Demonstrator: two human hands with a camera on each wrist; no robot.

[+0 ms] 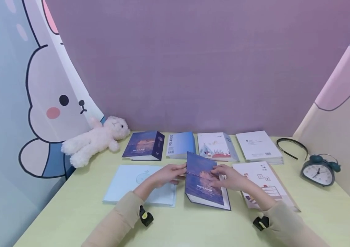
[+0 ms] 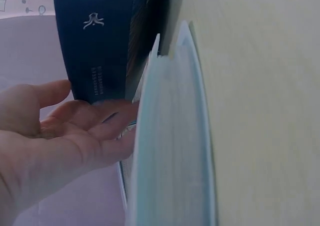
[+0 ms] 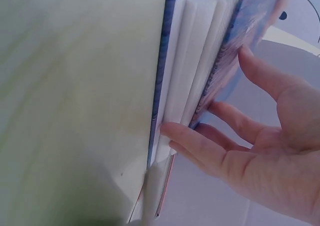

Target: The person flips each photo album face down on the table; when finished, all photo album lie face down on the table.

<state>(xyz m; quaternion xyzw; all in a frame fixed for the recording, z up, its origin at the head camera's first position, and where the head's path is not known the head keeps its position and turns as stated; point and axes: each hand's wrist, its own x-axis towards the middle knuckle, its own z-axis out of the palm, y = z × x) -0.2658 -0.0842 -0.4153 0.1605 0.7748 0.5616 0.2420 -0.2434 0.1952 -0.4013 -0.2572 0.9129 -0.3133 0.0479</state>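
A purple-blue photo album (image 1: pixel 204 176) with a sunset cover is in the middle of the table, its spine to the left. My left hand (image 1: pixel 170 173) touches the spine with loosely extended fingers; in the left wrist view its fingertips overlap the foot of the dark spine (image 2: pixel 95 40). At the album's right side, my right hand (image 1: pixel 227 176) grips the edge, thumb on the cover and lower fingers at the white page edges (image 3: pixel 180 85). A pale blue album (image 1: pixel 131 192) lies beneath the left hand's forearm, and a white illustrated album (image 1: pixel 264 181) lies by the right forearm.
Along the back stand a sunset album (image 1: pixel 142 145), a blue album (image 1: pixel 181 144), an illustrated album (image 1: pixel 213 144) and a white album (image 1: pixel 256 144). A plush toy (image 1: pixel 97 140) lies back left. The headband (image 1: pixel 286 152) and alarm clock (image 1: pixel 318 171) are at right.
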